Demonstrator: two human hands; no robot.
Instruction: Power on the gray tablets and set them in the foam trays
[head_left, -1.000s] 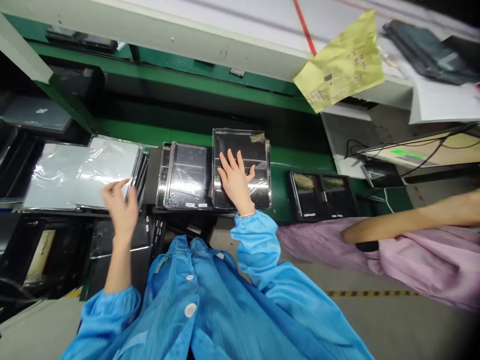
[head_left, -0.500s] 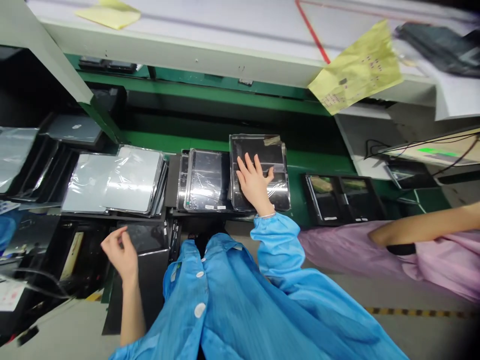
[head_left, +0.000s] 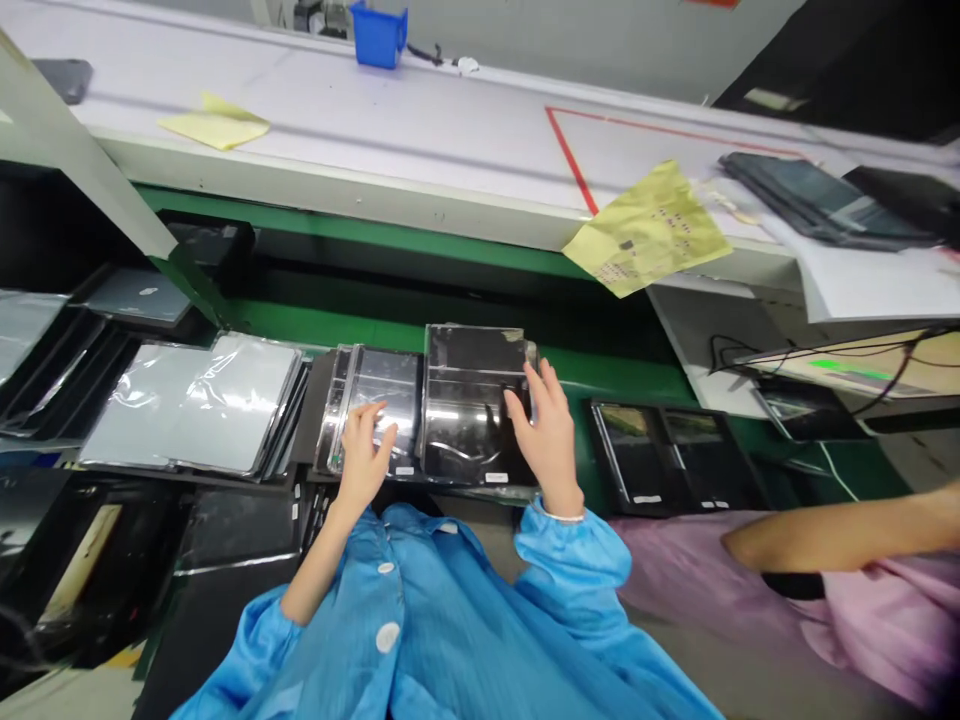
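A stack of black tablets in clear plastic film (head_left: 469, 400) lies in front of me, with a white label on its near edge. My right hand (head_left: 551, 430) rests at the right side of this stack, fingers apart along its edge. My left hand (head_left: 366, 455) is over a neighbouring stack of dark film-wrapped tablets (head_left: 405, 385), its fingers loosely bent and apart. I cannot tell whether the left fingertips touch the film. Neither hand holds anything.
To the left lie silver-grey wrapped panels (head_left: 199, 405). Two dark tablets (head_left: 675, 455) lie right, by a co-worker's arm (head_left: 825, 530). A white shelf (head_left: 375, 130) crosses above, bearing a yellow paper (head_left: 652, 230) and a blue bin (head_left: 379, 38).
My right hand has slid from the top of the black stack to its right edge. My left hand has moved right, from the lower left to the neighbouring stack. The view has shifted upward.
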